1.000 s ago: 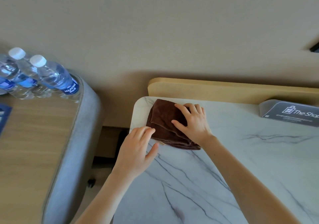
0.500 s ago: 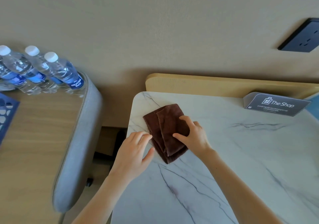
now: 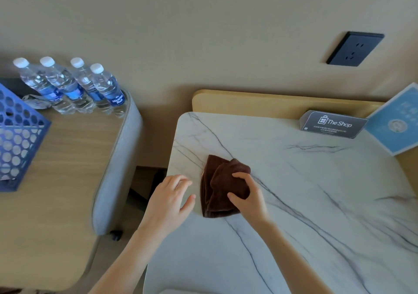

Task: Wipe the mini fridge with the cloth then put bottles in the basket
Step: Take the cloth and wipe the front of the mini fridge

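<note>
Soft, even daylight, faint shadows, slight motion blur, wide-angle bending toward the edges

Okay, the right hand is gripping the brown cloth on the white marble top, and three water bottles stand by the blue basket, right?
Not quite. The head view shows four clear plastic water bottles, not three, by the blue perforated basket. The right hand does grip the brown cloth on the white marble top.

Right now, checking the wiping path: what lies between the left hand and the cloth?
Only a narrow strip of bare marble top, in the head view; the left hand is clear of the cloth.
</note>
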Demonstrator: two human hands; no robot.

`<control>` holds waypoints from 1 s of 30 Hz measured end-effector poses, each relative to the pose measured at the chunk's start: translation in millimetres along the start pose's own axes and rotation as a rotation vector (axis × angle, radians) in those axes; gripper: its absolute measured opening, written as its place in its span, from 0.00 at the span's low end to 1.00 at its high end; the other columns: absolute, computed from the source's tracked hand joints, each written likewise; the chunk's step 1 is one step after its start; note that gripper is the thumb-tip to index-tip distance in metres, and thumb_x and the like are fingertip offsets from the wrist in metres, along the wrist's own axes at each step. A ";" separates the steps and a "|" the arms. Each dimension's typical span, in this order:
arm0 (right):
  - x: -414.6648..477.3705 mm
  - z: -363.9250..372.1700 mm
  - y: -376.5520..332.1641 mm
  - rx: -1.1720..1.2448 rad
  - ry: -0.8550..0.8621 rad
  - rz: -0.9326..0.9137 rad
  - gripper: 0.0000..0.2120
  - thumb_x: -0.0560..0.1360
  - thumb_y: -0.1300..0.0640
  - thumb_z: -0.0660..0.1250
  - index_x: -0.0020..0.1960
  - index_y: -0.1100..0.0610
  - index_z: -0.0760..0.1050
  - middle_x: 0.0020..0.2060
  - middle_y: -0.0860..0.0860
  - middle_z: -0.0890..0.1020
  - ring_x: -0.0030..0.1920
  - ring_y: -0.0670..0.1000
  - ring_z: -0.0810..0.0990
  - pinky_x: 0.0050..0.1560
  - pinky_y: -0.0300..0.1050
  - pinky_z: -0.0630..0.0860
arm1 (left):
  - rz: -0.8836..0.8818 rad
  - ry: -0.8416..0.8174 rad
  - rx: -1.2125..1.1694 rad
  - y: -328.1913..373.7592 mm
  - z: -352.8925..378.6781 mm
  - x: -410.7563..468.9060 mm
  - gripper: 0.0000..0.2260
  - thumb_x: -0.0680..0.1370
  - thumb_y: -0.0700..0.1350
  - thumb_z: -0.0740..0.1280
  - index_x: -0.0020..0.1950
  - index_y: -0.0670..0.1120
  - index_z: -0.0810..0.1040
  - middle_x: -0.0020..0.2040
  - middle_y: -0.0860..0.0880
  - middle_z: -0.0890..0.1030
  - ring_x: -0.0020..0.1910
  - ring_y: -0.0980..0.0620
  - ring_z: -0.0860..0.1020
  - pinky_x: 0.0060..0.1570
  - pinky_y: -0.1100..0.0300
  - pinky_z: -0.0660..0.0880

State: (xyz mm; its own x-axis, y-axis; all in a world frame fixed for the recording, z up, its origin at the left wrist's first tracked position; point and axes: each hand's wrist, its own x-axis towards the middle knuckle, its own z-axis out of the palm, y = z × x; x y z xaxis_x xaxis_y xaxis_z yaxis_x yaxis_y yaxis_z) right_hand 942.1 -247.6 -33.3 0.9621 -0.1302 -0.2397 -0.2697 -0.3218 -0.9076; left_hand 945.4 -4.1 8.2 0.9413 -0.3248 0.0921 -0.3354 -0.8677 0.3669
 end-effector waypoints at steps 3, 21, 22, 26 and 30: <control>-22.3 -7.1 -3.3 0.041 -0.004 -0.012 0.28 0.71 0.63 0.74 0.62 0.38 0.73 0.54 0.42 0.81 0.52 0.41 0.81 0.45 0.41 0.83 | -0.006 0.010 -0.004 10.1 -3.1 -16.6 0.15 0.76 0.50 0.66 0.57 0.44 0.82 0.55 0.49 0.82 0.55 0.49 0.81 0.49 0.56 0.80; -139.1 -28.9 0.4 0.207 0.014 -0.022 0.28 0.66 0.63 0.80 0.58 0.41 0.74 0.51 0.55 0.85 0.51 0.55 0.85 0.41 0.40 0.81 | -0.012 0.016 -0.026 61.1 -5.0 -117.3 0.17 0.78 0.51 0.64 0.59 0.44 0.82 0.57 0.49 0.82 0.57 0.49 0.80 0.53 0.58 0.79; -147.9 -28.6 0.2 0.202 0.022 -0.032 0.28 0.66 0.63 0.80 0.58 0.41 0.74 0.51 0.55 0.85 0.51 0.55 0.85 0.41 0.40 0.81 | -0.011 0.016 -0.030 62.7 -6.8 -123.2 0.17 0.78 0.52 0.63 0.60 0.44 0.82 0.58 0.49 0.82 0.58 0.49 0.80 0.53 0.58 0.79; -189.0 -23.1 -1.1 0.165 0.056 -0.069 0.30 0.66 0.62 0.80 0.61 0.43 0.74 0.47 0.56 0.86 0.47 0.57 0.85 0.40 0.46 0.82 | 0.011 0.017 -0.032 65.8 -14.7 -152.4 0.18 0.78 0.52 0.62 0.61 0.44 0.81 0.60 0.49 0.81 0.60 0.50 0.79 0.55 0.60 0.76; -243.9 -8.0 -1.6 0.236 0.072 -0.098 0.29 0.68 0.66 0.79 0.61 0.46 0.73 0.43 0.54 0.87 0.44 0.55 0.86 0.39 0.49 0.84 | 0.044 0.032 -0.044 65.9 -26.1 -198.3 0.17 0.78 0.52 0.62 0.61 0.45 0.81 0.59 0.50 0.81 0.60 0.50 0.79 0.55 0.60 0.76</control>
State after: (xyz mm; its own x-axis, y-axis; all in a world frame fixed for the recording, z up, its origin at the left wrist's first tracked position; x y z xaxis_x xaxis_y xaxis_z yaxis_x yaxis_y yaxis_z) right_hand 707.6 -222.9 29.3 0.9754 -0.1785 -0.1292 -0.1502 -0.1095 -0.9826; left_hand 737.7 13.0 38.2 0.9268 -0.3493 0.1382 -0.3747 -0.8352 0.4025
